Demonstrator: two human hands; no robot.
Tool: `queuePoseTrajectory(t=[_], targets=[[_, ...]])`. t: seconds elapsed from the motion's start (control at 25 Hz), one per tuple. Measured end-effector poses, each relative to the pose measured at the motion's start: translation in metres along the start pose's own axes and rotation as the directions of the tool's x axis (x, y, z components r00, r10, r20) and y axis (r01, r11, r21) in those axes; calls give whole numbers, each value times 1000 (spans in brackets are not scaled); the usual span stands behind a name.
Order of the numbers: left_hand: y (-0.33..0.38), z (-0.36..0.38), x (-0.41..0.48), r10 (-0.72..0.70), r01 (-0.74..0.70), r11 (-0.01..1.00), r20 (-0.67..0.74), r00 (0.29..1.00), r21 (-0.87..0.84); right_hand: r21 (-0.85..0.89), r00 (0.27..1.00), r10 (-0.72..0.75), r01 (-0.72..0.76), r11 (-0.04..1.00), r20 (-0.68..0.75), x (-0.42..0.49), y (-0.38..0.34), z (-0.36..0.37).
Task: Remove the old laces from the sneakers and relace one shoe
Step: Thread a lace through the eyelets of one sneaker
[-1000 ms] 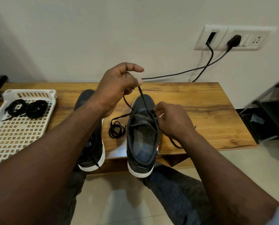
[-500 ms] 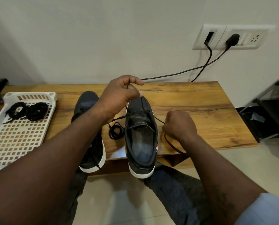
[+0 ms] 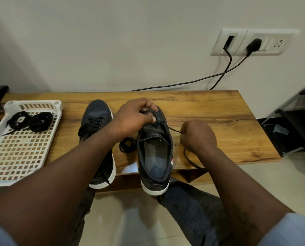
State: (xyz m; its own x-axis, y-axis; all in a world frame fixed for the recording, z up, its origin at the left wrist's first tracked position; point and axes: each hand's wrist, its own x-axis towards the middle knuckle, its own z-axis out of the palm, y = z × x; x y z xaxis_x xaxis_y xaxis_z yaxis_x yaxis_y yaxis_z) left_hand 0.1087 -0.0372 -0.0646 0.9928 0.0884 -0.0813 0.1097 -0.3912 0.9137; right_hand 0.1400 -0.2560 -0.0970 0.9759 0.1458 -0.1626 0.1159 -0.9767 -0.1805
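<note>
Domestic room. Wood-grain low table (image 3: pixel 210 107) under fingers (image 3: pixel 146 103) of left hand (image 3: pixel 135 117); beyond fingers, plain painted wall (image 3: pixel 112 41), switch-socket plate (image 3: pixel 251 42), plugged black cables (image 3: pixel 183 83); right of fingers, black metal rack (image 3: pixel 290 125); nearer than fingers, glossy floor tiles (image 3: pixel 127 219).

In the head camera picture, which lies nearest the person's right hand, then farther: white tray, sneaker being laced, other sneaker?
1. The sneaker being laced, just left of the right hand.
2. The other sneaker, farther left.
3. The white tray, at the far left.

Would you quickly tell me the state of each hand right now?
Left hand: closed, fingers curled round the front of the sneaker.
Right hand: closed, pinching the lace running from that sneaker.
</note>
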Motion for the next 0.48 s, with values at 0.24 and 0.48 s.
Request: queuePoseTrajectory(t=[0.24,0.48], targets=[[-4,5,1,-13,13,999,3,1000,52,-82,929,-297,286,955,-222,-5,-19,-4],[-4,7,0,-14,9,989,31,999,147,-11,995,-77,77,997,-58,-4,-3,3]])
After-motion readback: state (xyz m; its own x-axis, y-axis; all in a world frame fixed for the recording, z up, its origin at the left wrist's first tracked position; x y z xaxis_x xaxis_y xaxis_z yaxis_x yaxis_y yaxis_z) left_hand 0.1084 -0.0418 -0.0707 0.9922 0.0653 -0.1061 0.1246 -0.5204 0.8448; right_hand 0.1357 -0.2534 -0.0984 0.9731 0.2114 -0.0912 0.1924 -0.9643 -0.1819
